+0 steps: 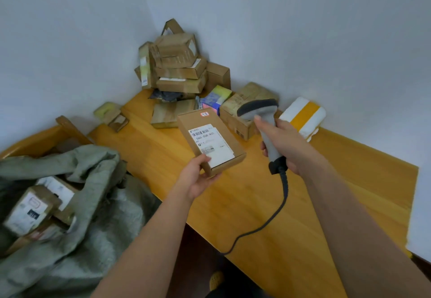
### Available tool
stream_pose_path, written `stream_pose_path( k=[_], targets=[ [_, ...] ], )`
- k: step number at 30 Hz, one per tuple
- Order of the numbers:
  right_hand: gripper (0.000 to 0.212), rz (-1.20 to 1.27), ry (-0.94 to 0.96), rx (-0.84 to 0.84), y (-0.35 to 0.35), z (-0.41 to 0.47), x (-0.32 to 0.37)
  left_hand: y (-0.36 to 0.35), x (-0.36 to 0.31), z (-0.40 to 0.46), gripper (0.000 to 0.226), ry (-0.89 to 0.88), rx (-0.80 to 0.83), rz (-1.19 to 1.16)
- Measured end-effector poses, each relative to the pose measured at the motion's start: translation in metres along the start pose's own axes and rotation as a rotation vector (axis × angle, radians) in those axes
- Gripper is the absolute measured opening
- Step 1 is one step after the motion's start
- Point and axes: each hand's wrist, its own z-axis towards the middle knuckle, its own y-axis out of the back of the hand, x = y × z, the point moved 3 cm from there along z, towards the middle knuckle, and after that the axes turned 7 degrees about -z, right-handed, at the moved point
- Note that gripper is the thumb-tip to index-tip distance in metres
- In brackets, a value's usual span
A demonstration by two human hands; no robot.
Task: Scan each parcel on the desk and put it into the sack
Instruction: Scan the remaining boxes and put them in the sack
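Your left hand pinches the labelled cardboard parcel by its corner; right hand, fingers curled, grips the barcode scanner over the desk.

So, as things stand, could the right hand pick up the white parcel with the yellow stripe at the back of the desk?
Probably not yet. The right hand is wrapped round the scanner, so it has no free fingers. The white parcel with the yellow stripe lies just beyond it, with nothing between them.

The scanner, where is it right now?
In the head view the scanner is right of centre, gripped in the right hand above the desk, just right of the labelled parcel held by the left hand.
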Motion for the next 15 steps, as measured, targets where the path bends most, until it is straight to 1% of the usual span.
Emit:
stream_pose_path(
  k=[2,4,7,10,15],
  targets=[
    [0.042,0.018,-0.012,0.05,-0.003,-0.012,0.024,-0.001,-0.015,-0.002,0.041,-0.046,0.021,0.038],
    [0.04,0.021,0.025,0.1,-0.006,-0.025,0.046,-0.002,-0.03,-0.004,0.038,-0.079,0.029,0.052],
    [0.034,-0.043,0.131,0.143,-0.007,-0.046,0.074,-0.004,-0.047,-0.009,0.031,-0.102,0.031,0.046],
    [0.027,-0.085,0.182,0.153,-0.007,-0.062,0.092,-0.005,-0.058,-0.009,0.031,-0.122,0.034,0.041],
    [0.038,-0.126,0.236,0.142,-0.005,-0.078,0.108,-0.008,-0.067,-0.006,0.037,-0.13,0.03,0.019]
  ],
)
